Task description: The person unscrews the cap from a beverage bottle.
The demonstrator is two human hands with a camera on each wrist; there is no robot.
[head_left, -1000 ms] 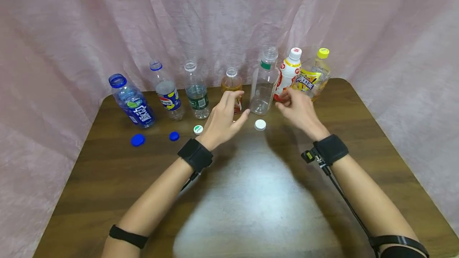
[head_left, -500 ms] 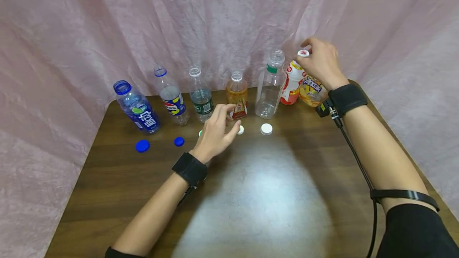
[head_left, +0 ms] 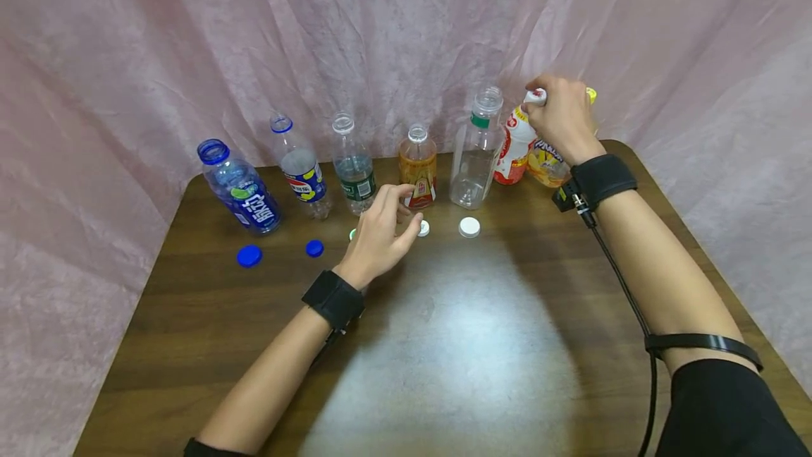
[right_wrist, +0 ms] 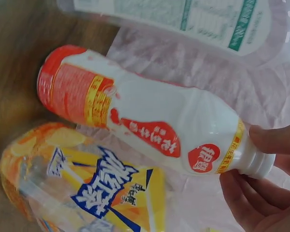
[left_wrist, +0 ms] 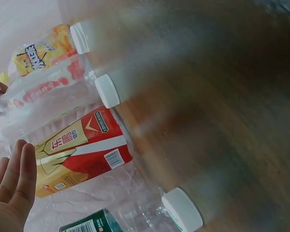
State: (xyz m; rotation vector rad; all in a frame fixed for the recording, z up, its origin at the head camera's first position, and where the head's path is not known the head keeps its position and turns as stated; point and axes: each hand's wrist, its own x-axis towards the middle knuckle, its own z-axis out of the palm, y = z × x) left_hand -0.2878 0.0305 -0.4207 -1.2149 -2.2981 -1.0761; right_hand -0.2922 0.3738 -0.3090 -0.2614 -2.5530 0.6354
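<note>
At the back right my right hand point(head_left: 561, 115) pinches the white cap point(head_left: 536, 96) at the top of a white-and-red drink bottle point(head_left: 514, 152). In the right wrist view, thumb and fingers are bent round the neck end of this bottle point(right_wrist: 159, 121). The cap looks tilted in the head view. My left hand point(head_left: 379, 237) holds nothing; its fingers are loosely bent over the table. Nearest to it are an amber bottle point(head_left: 419, 169) with a red-and-gold label and a small white cap point(head_left: 423, 228). A green-and-white cap point(head_left: 352, 234) is mostly hidden behind the left hand.
Left of the amber bottle stand open bottles: blue point(head_left: 244, 192), blue-labelled clear point(head_left: 304, 178) and green-labelled clear point(head_left: 355, 178). A large clear bottle point(head_left: 471, 175) and a yellow-capped bottle point(head_left: 547, 163) flank the white-and-red one. Blue caps point(head_left: 249, 255) and a white cap point(head_left: 469, 227) lie in front.
The right hand has risen from beside the white-and-red bottle's lower part to its cap, which has since tilted. The left hand has drawn back slightly from the amber bottle.
</note>
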